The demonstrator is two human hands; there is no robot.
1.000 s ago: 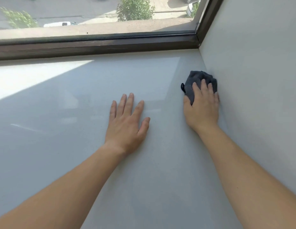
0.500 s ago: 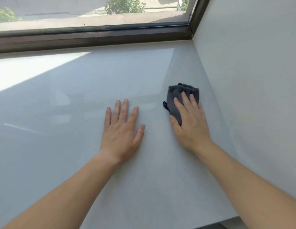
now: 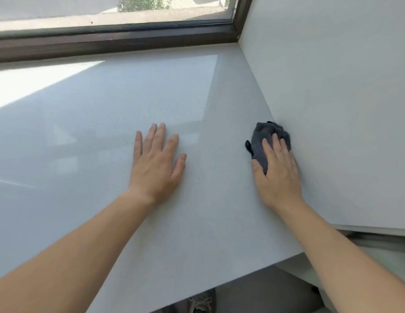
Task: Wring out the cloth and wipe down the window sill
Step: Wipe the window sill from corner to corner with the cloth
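Dark grey crumpled microfibre cloth [image 3: 262, 141] is bunched up under my right hand [image 3: 278, 175]. It sticks out past the fingertips and on the thumb side. It lies on the glossy white window sill [image 3: 197, 233], right up against the white side wall [image 3: 332, 109] on that hand's outer side. Right fingers are nearly straight, pressing flat on the cloth. My left hand [image 3: 156, 166] lies palm-down on the sill, fingers spread, holding nothing, well apart from the cloth.

Bright daylight thru window [image 3: 106, 10], sun patch on sill [image 3: 27, 86].
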